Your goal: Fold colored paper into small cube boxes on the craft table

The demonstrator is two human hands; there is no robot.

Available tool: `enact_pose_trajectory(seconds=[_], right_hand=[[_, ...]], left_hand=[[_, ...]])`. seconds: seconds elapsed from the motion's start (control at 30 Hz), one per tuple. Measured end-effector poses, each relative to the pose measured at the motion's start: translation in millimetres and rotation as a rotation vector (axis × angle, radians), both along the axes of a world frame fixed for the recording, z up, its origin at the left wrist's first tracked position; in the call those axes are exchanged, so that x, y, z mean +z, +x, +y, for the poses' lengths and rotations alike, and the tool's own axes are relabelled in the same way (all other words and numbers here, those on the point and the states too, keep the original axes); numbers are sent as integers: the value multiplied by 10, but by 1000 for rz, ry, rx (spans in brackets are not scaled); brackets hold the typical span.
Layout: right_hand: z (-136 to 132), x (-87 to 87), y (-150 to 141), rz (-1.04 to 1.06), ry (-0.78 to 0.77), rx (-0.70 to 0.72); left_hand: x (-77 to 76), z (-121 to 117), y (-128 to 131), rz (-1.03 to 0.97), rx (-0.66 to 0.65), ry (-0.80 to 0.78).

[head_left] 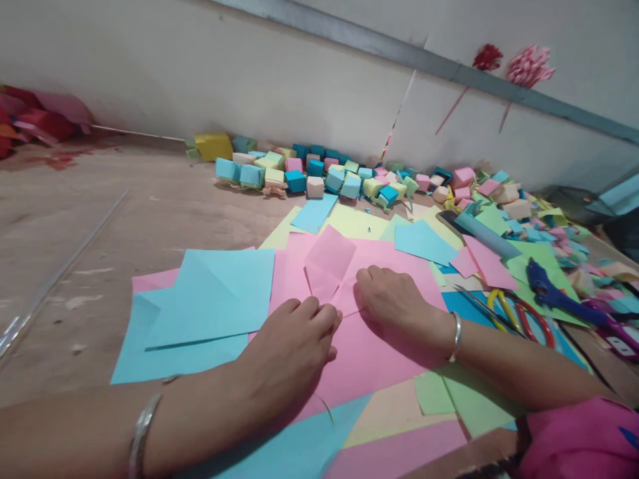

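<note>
A folded pink paper (330,259) is being framed by the left hand (294,342) and the right hand (392,293), on flat pink sheets (364,359) near the middle of the desk (164,206). The left fingers are being held curled just beside its near end, and the right fingers are being held bent to its right; whether paper is being pinched by either cannot be told, the tips being partly hidden. By its look, the paper is being judged light, thin, lightly springy and easily creased; a gentle hold is being favoured at the layered edges, where stiffness is being added by the folds. The pink sheets are being flanked by blue sheets (214,293) at left.
</note>
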State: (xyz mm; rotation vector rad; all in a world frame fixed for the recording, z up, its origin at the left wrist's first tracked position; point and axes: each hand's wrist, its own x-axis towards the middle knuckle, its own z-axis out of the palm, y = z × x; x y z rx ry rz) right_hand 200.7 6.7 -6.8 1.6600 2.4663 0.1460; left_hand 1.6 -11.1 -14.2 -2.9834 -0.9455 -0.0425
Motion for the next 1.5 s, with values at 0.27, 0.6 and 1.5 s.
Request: enact_pose_trajectory(seconds=[0.27, 0.6, 1.5], right_hand=[[-106, 36, -8, 23, 59, 31], [133, 166, 191, 194, -223, 18], [279, 237, 289, 53, -320, 53]], left_hand=[[-30, 20, 1, 14, -10, 14], [-7, 48, -5, 18, -8, -14], [104, 50, 34, 68, -64, 42]])
